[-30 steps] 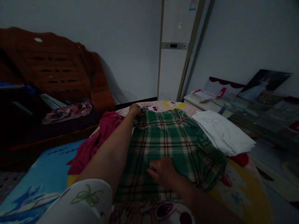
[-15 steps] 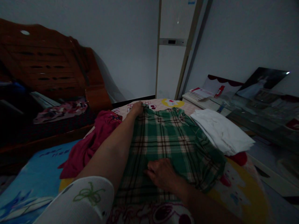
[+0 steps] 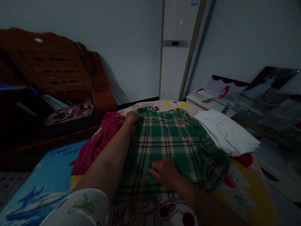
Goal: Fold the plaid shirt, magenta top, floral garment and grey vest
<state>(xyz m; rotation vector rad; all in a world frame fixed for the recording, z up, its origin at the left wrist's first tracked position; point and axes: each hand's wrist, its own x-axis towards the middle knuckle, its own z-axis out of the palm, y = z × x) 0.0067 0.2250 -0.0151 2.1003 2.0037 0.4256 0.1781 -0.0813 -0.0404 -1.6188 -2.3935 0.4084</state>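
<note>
A green plaid shirt (image 3: 162, 144) lies spread on a patterned cloth, its collar end away from me. My left hand (image 3: 132, 118) is at the shirt's far left edge, closed, with the thumb over the fabric; the other fingers are mostly hidden. Curled on the lower middle of the shirt rests my right hand (image 3: 166, 172), thumb pointing left, with no fabric bunched in it. A crumpled magenta garment (image 3: 94, 147) lies left of my left forearm. To the shirt's right is a folded white garment (image 3: 227, 131).
The patterned cloth (image 3: 254, 191) covers the rounded surface under the clothes. A blue printed cover (image 3: 42, 179) lies at lower left. A wooden bench (image 3: 58, 72) stands behind left, a tall white cabinet-like unit (image 3: 175, 69) at the back. A glass-topped stand (image 3: 256, 113) is at right.
My left hand has moved left and slightly toward me along the shirt's edge, leaving the upper left corner uncovered. My right hand stays nearly in place. The view has shifted slightly left.
</note>
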